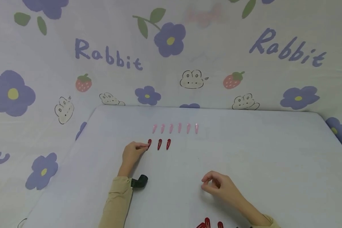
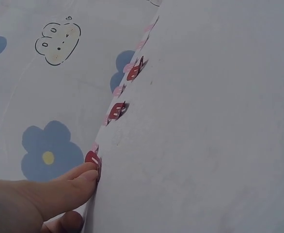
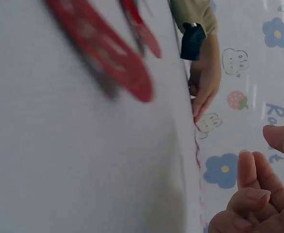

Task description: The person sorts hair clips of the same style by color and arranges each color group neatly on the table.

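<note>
At the left end of a short row on the white table, my left hand [image 1: 132, 155] pinches a red snap hair clip [image 1: 149, 142] between thumb and fingertips. The left wrist view shows the same hair clip [image 2: 91, 158], partly covered by the thumb. Two more red hair clips [image 1: 159, 144] lie to its right, apart from each other. Over the table at right of centre is my right hand [image 1: 223, 187], fingers loosely bent, with nothing between thumb and fingers. More red hair clips [image 1: 207, 222] lie below it at the near edge of the head view, partly cut off.
Several pink hair clips [image 1: 171, 128] form a row just behind the red ones. The white table [image 1: 273, 152] ends at the back against a hanging cloth [image 1: 211, 47] printed with flowers and rabbits. A black wrist device [image 1: 141, 181] sticks out from the left sleeve.
</note>
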`<control>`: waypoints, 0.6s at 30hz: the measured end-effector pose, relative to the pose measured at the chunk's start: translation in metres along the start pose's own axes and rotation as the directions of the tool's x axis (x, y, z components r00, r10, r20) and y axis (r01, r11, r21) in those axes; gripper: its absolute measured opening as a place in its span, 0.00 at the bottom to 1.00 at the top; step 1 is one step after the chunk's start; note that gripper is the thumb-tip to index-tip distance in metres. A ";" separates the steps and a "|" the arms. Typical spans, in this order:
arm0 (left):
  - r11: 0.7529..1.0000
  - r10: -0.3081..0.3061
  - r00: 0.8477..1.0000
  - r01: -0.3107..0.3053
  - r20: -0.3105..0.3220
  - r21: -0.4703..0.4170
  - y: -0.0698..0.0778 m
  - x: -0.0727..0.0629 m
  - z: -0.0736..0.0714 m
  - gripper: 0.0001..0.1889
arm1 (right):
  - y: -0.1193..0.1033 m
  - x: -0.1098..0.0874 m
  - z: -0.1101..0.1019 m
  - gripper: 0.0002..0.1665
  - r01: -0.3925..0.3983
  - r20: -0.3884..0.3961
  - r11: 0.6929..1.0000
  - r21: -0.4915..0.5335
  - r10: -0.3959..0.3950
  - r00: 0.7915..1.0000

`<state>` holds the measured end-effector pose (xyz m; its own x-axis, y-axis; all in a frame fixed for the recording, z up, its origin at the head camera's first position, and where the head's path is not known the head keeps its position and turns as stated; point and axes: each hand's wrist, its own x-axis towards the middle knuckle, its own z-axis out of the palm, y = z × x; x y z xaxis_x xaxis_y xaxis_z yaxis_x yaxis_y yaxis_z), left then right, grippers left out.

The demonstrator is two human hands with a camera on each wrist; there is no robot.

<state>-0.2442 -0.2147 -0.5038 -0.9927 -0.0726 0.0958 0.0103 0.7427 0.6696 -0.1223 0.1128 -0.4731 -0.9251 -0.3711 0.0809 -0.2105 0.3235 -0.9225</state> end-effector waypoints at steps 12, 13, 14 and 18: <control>0.997 0.075 0.996 -0.074 -0.055 0.017 -0.003 0.000 0.003 0.08 | 0.003 -0.016 0.007 0.03 0.002 0.056 0.999 0.045 -0.004 0.998; 0.997 0.074 0.996 -0.073 -0.054 0.017 -0.002 0.000 0.003 0.08 | 0.007 -0.016 0.007 0.04 0.014 0.071 0.999 0.039 -0.016 0.997; 0.997 0.073 0.996 -0.072 -0.055 0.015 -0.002 0.000 0.003 0.08 | 0.012 -0.016 0.008 0.04 0.023 0.087 0.999 0.028 -0.025 0.996; 0.997 0.071 0.996 -0.070 -0.058 0.015 -0.001 -0.002 0.003 0.08 | 0.027 -0.017 0.009 0.07 0.082 0.151 0.996 -0.037 -0.075 0.986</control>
<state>-0.2430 -0.2129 -0.5066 -0.9809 -0.0579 0.1856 0.0784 0.7558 0.6500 -0.1095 0.1193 -0.5025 -0.8483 -0.5214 0.0925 -0.2970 0.3239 -0.8982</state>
